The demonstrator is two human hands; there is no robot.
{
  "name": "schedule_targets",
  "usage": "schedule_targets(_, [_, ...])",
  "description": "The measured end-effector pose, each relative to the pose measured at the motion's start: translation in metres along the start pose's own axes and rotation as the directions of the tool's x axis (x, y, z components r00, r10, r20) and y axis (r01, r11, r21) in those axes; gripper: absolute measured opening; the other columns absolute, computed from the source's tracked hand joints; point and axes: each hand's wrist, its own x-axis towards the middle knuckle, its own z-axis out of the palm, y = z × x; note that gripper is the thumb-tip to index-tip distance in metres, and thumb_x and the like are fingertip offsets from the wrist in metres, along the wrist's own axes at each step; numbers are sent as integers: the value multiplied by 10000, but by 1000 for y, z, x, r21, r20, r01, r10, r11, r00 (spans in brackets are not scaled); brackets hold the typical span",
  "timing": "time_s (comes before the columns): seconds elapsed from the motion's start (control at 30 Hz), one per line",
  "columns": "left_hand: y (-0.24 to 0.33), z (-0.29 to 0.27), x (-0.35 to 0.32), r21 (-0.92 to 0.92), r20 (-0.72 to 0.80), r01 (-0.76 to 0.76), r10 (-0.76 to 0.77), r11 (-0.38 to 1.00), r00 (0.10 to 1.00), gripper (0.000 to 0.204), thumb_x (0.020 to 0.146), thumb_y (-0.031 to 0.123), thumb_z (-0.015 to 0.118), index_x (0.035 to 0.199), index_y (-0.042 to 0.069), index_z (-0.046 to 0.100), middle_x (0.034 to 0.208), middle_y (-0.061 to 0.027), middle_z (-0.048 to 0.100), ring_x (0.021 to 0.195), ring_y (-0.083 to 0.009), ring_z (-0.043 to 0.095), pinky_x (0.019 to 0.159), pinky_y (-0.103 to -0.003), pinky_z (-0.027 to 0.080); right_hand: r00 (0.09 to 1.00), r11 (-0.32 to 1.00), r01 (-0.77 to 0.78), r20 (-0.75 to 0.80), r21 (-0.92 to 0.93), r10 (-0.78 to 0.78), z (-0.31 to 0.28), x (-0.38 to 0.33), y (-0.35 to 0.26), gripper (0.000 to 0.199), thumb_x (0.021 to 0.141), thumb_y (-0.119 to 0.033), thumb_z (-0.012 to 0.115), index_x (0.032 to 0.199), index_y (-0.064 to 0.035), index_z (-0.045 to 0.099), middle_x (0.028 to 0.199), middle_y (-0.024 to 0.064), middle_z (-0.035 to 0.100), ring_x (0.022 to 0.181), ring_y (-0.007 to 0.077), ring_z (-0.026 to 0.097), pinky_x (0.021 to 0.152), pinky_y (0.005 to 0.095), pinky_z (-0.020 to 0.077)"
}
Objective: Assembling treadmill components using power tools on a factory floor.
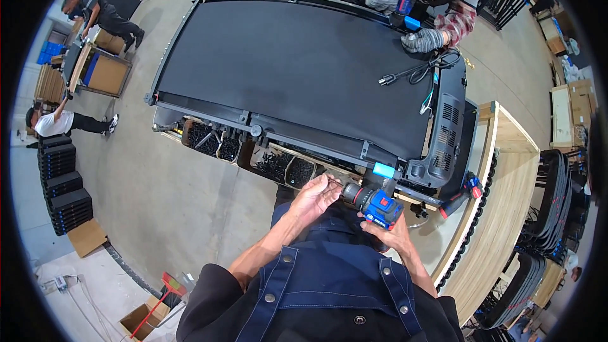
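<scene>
At the far left, stacked black boxes against the wall. Next, bins of small black hardware, tucked under the near edge of a long black treadmill deck lying flat. Then, just off that edge, the left hand, its grip pinched, thumb against fingertips, on a thin piece at the nose of a blue and black drill; too small to tell whether bit or screw. Behind the drill, the right hand, its grip wrapped around the handle, with the drill in front of the apron, nose pointing left. At the deck's far side, a co-worker's gloved hand, near a loosely coiled black cord. Further right, a vented cover, then a wooden crate. Step in hand, judging by the pose: seating or straightening the thin piece at the drill's nose. Called for in the next move, probably: a steady drill, a straight piece, and left fingertips well away before any spin.
</scene>
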Motion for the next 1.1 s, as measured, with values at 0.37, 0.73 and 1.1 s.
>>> schedule_targets(0.37, [-2,23,9,426,-100,-49,101,903,990,263,983,301,669,1072,56,638,951,-82,719,862,-166,707,775,-305,594,992,973,-48,-122,-227,21,-8,-12,-4,261,772,-96,819,992,-25,697,901,45,727,806,138,673,786,325,555])
schedule_targets(0.73, [-10,72,35,30,129,277,-279,960,952,334,998,326,640,1150,28,650,1041,-77,702,947,-179,693,870,-308,584,993,794,-43,-116,-606,-34,-44,13,-81,388,748,-137,811,1088,-23,662,915,106,706,801,235,659,797,376,534])
schedule_targets(1.1, [-12,59,59,-40,157,341,-331,939,930,379,976,363,667,1106,8,671,1040,-92,704,923,-193,698,838,-305,581,950,566,-266,-110,-781,293,-48,77,-120,453,729,-98,820,1138,-15,642,886,147,708,775,246,662,780,373,549])
